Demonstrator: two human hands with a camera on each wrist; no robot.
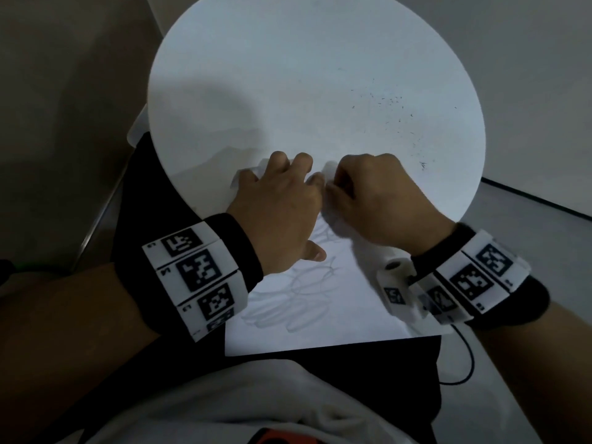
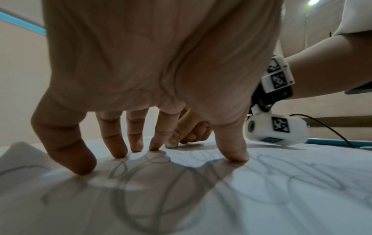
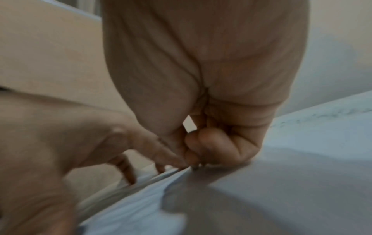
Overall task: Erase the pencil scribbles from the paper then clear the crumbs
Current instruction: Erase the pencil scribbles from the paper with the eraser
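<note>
Left hand (image 1: 275, 203) spreads straight fingers on the paper (image 1: 320, 315) to pin it — right hand (image 1: 378, 200) pinches an eraser (image 2: 172, 145), rubbing scribbles (image 1: 304, 283).

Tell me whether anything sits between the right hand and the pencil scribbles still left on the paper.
Nothing separate does. The right hand works at the paper, gripping what looks like a small eraser. The left hand presses spread fingertips onto some scribbles, so those stay covered until it shifts; the lines nearer the person lie open.
</note>
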